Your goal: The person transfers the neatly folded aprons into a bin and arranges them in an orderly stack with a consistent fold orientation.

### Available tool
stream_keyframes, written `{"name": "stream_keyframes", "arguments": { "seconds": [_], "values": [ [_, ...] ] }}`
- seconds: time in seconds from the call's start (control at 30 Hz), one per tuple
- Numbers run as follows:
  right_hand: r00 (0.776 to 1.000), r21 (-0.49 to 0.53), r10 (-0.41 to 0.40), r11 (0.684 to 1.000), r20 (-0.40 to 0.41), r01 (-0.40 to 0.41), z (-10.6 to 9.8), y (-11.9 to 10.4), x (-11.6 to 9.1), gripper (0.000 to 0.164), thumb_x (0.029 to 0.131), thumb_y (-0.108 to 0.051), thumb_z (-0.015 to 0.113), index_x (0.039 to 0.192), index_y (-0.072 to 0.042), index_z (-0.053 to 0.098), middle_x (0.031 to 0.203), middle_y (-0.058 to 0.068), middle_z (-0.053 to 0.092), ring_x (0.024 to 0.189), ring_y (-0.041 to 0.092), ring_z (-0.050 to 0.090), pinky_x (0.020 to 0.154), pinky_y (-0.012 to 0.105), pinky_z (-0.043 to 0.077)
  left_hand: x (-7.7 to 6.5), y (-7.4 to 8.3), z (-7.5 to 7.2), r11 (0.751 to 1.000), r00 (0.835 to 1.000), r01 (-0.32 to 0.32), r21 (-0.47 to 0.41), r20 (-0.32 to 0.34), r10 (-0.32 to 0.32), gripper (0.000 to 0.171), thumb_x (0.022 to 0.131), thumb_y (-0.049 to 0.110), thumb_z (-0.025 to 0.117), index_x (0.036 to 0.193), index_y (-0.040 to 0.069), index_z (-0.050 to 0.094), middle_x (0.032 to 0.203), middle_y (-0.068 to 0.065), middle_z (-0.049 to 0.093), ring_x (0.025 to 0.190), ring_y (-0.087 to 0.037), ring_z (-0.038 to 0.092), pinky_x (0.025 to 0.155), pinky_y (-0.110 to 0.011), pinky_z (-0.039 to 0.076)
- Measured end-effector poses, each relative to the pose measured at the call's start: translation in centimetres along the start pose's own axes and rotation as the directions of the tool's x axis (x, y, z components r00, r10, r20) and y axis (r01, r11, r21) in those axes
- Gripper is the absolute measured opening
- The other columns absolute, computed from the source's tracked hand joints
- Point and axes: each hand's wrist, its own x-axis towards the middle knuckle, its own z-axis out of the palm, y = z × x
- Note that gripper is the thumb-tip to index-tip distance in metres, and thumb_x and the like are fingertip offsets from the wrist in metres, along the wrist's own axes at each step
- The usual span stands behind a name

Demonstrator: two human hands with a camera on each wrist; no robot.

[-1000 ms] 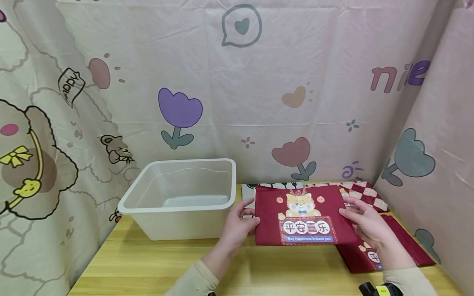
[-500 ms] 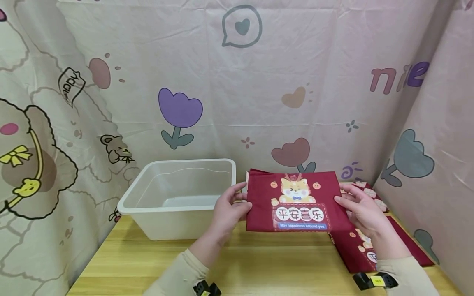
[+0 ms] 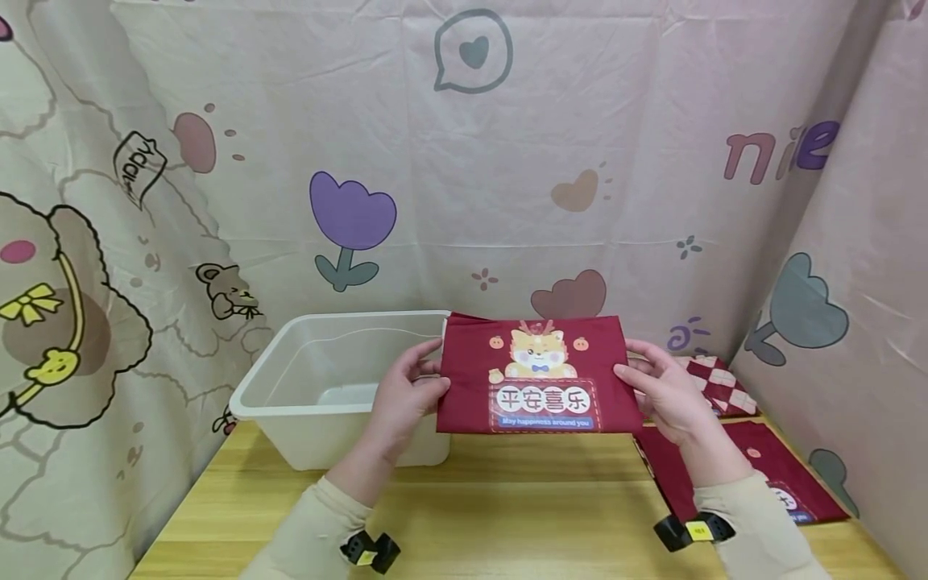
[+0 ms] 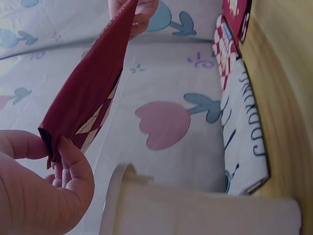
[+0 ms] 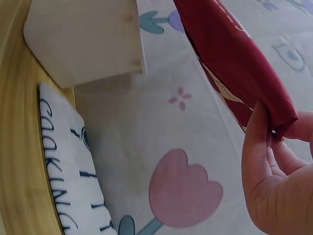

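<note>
- Holding a folded red cloth up in the air above the wooden table, gripping it by its two short ends.
- Pinching the left end with the left hand, pressing the thumb against the printed face and curling the other fingers behind.
- Pinching the right end in the same way with the right hand, again placing the thumb in front.
- Turning the printed face toward the head camera, displaying a cartoon animal with antlers and a blue bow tie, a row of round white character patches beneath, and a blue strip reading "May happiness around you".
- Exposing a red-and-cream checked layer on the far side, in the left wrist view.
- Hiding part of the right end of the pale tub behind the cloth, from the head camera; showing a gap between cloth and tub in both wrist views.
- Passing the right wrist in front of a second red cloth lying flat at the table's right side.
- Showing a folded checked cloth just behind that one, and, in the right wrist view, a white cloth with dark lettering near the tub.
- Wearing pale sleeves and black wrist devices with yellow labels.
- Facing a pale curtain printed with tulips, hearts and cartoon figures.
</note>
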Motion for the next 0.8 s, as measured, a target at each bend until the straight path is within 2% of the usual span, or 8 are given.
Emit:
{"name": "stream_keyframes", "arguments": {
  "seconds": [0.27, 0.47, 0.7, 0.8],
  "values": [
    [0.999, 0.042, -0.044, 0.998, 0.020, 0.043, 2.8, -0.4, 1.1, 0.044, 0.097, -0.001, 0.058, 0.137, 0.001, 0.041, 0.100, 0.002, 0.061, 0.087, 0.012, 0.067, 0.073, 0.032, 0.059, 0.3, 1.2, -2.5, 0.998, 1.000, -0.005, 0.063, -0.023, 0.006, 0.058, 0.088, -0.009, 0.058, 0.143, 0.007, 0.051, 0.105, -0.015, 0.055, 0.084, -0.019, 0.058, 0.067, -0.029, 0.056],
    [0.999, 0.045, -0.042, 0.998, 0.013, 0.041, 4.9, -0.5, 2.1, 0.044, 0.096, 0.003, 0.056, 0.137, 0.002, 0.042, 0.101, 0.004, 0.059, 0.087, 0.013, 0.064, 0.073, 0.032, 0.059, 0.8, 1.7, -4.4, 0.992, 0.999, -0.019, 0.123, -0.031, 0.023, 0.057, 0.089, -0.008, 0.056, 0.144, 0.006, 0.048, 0.106, -0.015, 0.055, 0.085, -0.016, 0.060, 0.069, -0.028, 0.056],
    [0.998, 0.012, -0.035, 0.999, 0.042, 0.035, 7.3, -0.4, 3.4, 0.047, 0.097, 0.002, 0.055, 0.140, 0.006, 0.038, 0.100, 0.008, 0.058, 0.084, 0.012, 0.064, 0.072, 0.031, 0.058, 1.2, 2.2, -6.6, 0.978, 0.997, 0.006, 0.207, -0.072, 0.009, 0.059, 0.088, -0.007, 0.055, 0.146, 0.004, 0.047, 0.105, -0.012, 0.056, 0.081, -0.009, 0.059, 0.067, -0.025, 0.056],
    [0.998, 0.007, -0.025, 1.000, 0.049, 0.024, 8.3, -0.3, 3.9, 0.046, 0.097, 0.002, 0.056, 0.140, 0.006, 0.040, 0.101, 0.011, 0.059, 0.083, 0.014, 0.065, 0.072, 0.031, 0.059, 1.2, 2.3, -7.5, 0.970, 0.997, 0.015, 0.242, -0.078, 0.004, 0.059, 0.089, -0.006, 0.055, 0.146, 0.003, 0.045, 0.105, -0.012, 0.056, 0.084, -0.009, 0.058, 0.068, -0.024, 0.055]
  ]
}}
